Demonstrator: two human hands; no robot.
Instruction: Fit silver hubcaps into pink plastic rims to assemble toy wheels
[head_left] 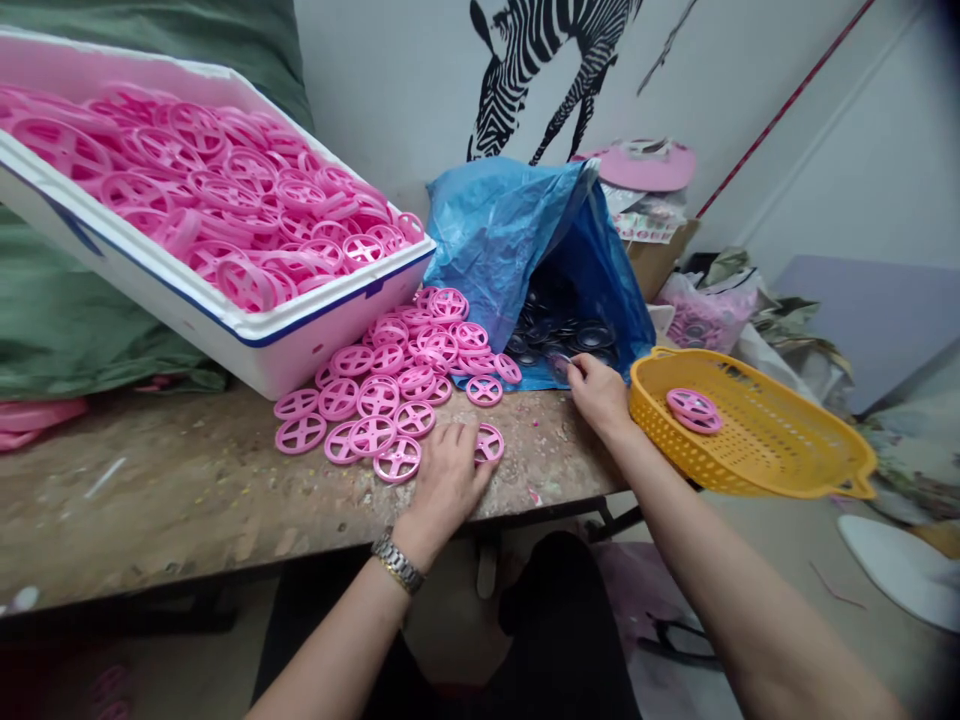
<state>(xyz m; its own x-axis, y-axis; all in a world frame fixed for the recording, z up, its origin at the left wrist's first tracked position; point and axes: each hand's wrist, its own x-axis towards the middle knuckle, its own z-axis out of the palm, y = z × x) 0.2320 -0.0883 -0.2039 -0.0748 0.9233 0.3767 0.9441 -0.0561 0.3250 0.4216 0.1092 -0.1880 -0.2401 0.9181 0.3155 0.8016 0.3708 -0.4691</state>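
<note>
My left hand [448,468], with a metal watch on its wrist, rests at the table's front with fingers bent. A pink spoked wheel [490,441] sits between its thumb and fingers, partly covered by them. At the mouth of a blue plastic bag [480,220], my right hand [602,396] pinches the edge of a see-through dark disc [559,366]. More dark round discs [592,335] lie inside the bag. Beside my left hand spreads a heap of loose pink spoked wheels [379,396].
A white foam box [300,345] full of pink wheels stands tilted at the left. To the right, a yellow basket [795,450] holds a few pink wheels and overhangs the table edge [525,512]. Behind it are a cardboard box [660,255] and a filled clear bag [709,310].
</note>
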